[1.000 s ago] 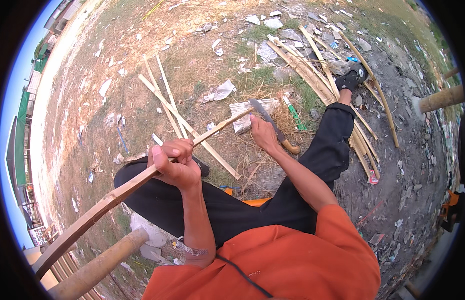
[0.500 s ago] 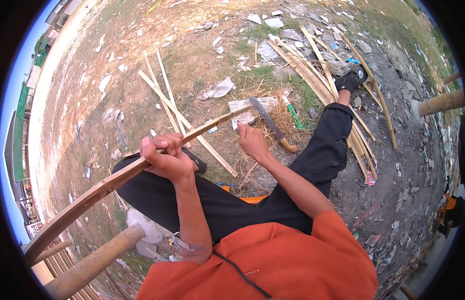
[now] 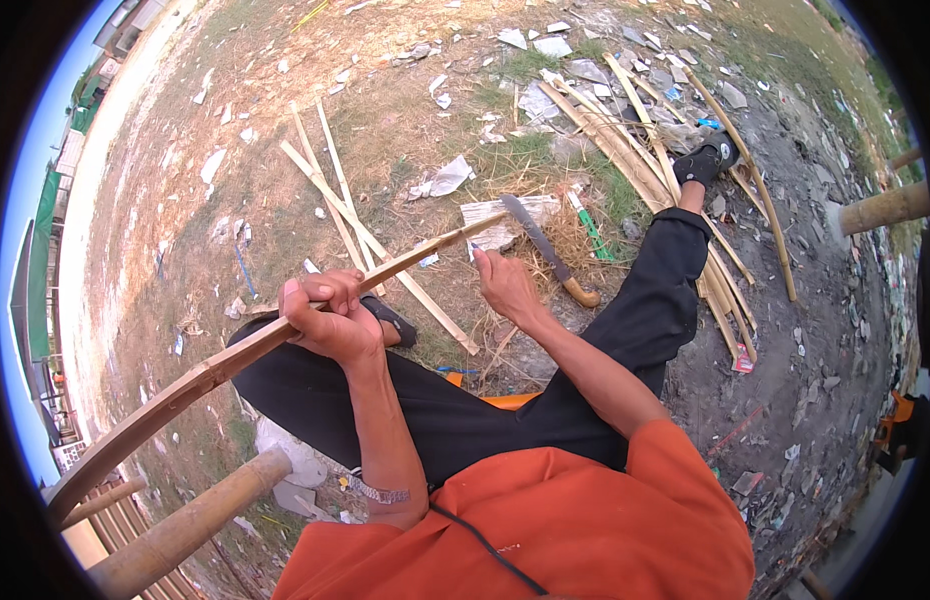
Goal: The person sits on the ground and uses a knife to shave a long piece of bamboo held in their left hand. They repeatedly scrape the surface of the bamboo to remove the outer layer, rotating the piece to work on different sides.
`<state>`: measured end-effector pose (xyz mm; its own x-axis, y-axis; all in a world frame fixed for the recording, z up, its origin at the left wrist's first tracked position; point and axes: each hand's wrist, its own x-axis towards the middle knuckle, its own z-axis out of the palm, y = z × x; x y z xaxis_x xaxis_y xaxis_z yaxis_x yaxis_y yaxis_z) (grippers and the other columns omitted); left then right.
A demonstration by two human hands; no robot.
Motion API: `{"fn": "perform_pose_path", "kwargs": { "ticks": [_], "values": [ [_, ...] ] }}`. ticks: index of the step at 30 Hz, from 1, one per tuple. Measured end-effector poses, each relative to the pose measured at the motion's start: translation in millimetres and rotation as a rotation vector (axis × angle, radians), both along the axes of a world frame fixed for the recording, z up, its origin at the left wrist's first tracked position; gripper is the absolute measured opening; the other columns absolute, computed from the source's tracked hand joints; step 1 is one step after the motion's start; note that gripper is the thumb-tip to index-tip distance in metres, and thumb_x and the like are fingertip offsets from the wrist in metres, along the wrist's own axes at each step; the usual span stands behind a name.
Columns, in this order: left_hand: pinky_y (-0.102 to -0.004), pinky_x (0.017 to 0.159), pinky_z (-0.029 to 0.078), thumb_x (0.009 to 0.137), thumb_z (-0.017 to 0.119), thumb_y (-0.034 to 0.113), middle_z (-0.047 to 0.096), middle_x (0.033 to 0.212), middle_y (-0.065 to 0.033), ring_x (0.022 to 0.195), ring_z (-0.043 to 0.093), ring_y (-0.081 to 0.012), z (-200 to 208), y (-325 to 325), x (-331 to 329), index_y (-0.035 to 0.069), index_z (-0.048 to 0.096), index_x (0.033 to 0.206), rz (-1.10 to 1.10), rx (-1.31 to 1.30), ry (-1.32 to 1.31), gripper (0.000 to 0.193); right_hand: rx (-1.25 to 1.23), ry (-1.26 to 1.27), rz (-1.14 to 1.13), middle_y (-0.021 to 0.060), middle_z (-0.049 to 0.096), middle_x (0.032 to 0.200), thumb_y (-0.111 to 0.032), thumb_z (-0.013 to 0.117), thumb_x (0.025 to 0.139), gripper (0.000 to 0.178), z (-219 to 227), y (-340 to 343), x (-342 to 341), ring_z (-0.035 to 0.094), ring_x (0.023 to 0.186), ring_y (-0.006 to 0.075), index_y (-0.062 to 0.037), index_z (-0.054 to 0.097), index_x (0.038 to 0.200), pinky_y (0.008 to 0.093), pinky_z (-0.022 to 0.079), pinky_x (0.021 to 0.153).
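A long split bamboo strip (image 3: 190, 385) runs from the lower left, across my lap, to a narrow tip in the middle. My left hand (image 3: 332, 315) is wrapped around it above my left thigh. Just below the far end of the strip is my right hand (image 3: 508, 287), its fingers curled closed. What it holds, if anything, is too small to make out. Beyond it lies a machete (image 3: 538, 238) with a dark blade and a wooden handle, its blade crossing a pale wood block (image 3: 495, 222). The strip's tip comes close to the blade.
Crossed bamboo slats (image 3: 360, 225) lie on the grass ahead. A pile of split strips (image 3: 620, 150) stretches beside my right foot, with a curved stick (image 3: 750, 175) alongside. A green-and-white tool or tube (image 3: 590, 225) sits by dry straw. Thick bamboo poles (image 3: 200, 520) stand at lower left.
The view has shifted very slightly. Both hands keep almost the same place and grip, and the bamboo strip has barely moved.
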<state>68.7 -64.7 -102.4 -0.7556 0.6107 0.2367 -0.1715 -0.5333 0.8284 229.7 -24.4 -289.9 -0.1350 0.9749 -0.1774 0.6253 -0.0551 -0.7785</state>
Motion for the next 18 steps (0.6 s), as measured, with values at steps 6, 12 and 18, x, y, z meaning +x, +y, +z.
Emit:
{"fn": "perform_pose_path", "kwargs": {
  "ticks": [6,12,18],
  "values": [
    [-0.0338,0.052,0.041,0.088,0.043,0.024,0.029,0.043,-0.001,0.038,0.028,-0.0127,-2,0,4,0.01,0.039,0.06,-0.058,-0.008,0.054,0.032,-0.008,-0.121,-0.017,0.0303,0.059,0.078,-0.037,0.034,0.098,0.052,-14,13,14,0.057,0.074,0.0485,0.0035,0.062,0.083,0.0531,0.043,0.069],
    [-0.0355,0.054,0.041,0.089,0.043,0.025,0.029,0.045,-0.0008,0.039,0.028,-0.013,4,-2,13,0.01,0.039,0.059,-0.076,-0.037,0.07,0.033,-0.129,-0.113,-0.112,0.0307,0.06,0.081,-0.043,0.03,0.097,0.056,-35,16,21,0.056,0.081,0.0498,0.0015,0.063,0.085,0.0543,0.043,0.076],
    [-0.0352,0.055,0.04,0.088,0.043,0.025,0.029,0.045,-0.0008,0.04,0.028,-0.013,1,-3,10,0.01,0.039,0.06,-0.105,-0.013,0.074,0.033,-0.036,-0.064,-0.026,0.0331,0.059,0.081,-0.044,0.03,0.097,0.059,-24,18,16,0.057,0.081,0.0506,0.0027,0.063,0.083,0.0549,0.043,0.077]
  ]
}}
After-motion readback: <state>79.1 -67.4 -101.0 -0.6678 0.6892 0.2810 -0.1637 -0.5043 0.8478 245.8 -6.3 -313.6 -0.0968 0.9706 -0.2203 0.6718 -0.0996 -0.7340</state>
